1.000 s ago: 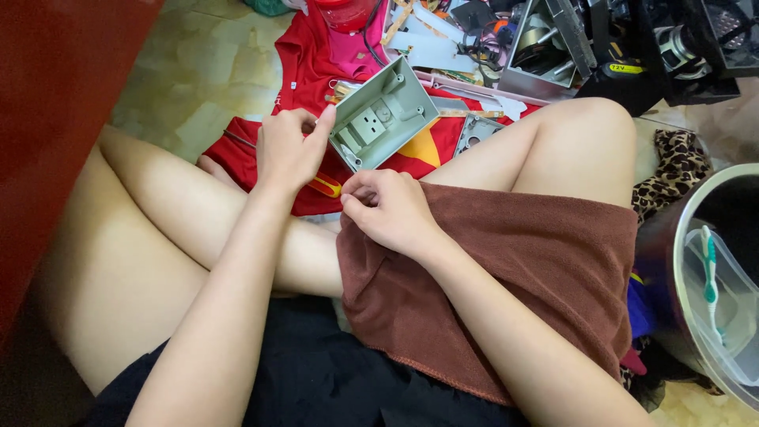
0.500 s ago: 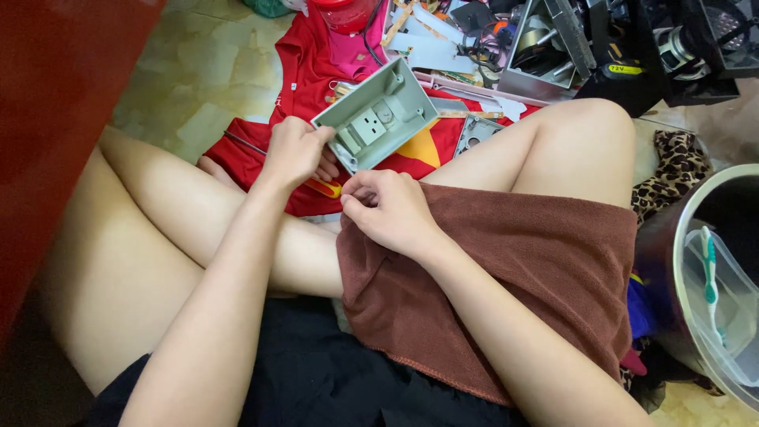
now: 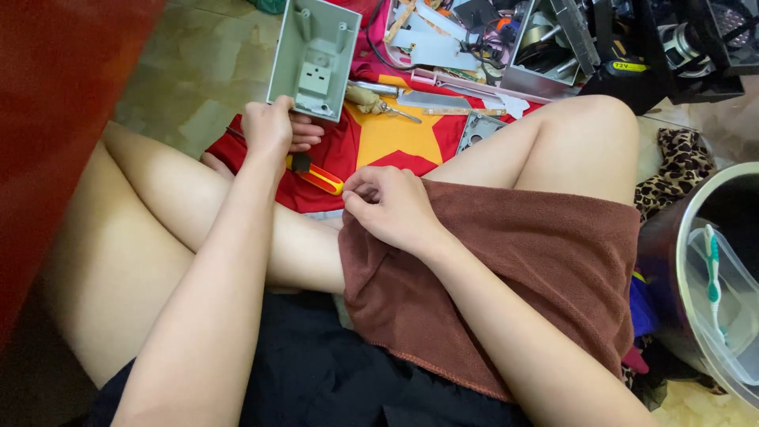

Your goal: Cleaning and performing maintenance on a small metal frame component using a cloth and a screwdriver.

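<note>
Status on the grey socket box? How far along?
Done: the grey socket box is opened up, its hollow back showing, and a grey cover plate lies apart on the red cloth. In hand: the left hand holds the box; the right hand pinches something too small to tell. Left: the yellow-handled screwdriver lies unused and the box remains apart from the plate.

I'm seeing only one label: a small yellow label (image 3: pixel 630 66) sitting on a black tool body in the upper right of the frame, a narrow strip with dark print, too small to make out. I'm finding no packages, signs or screens anywhere else.
</note>
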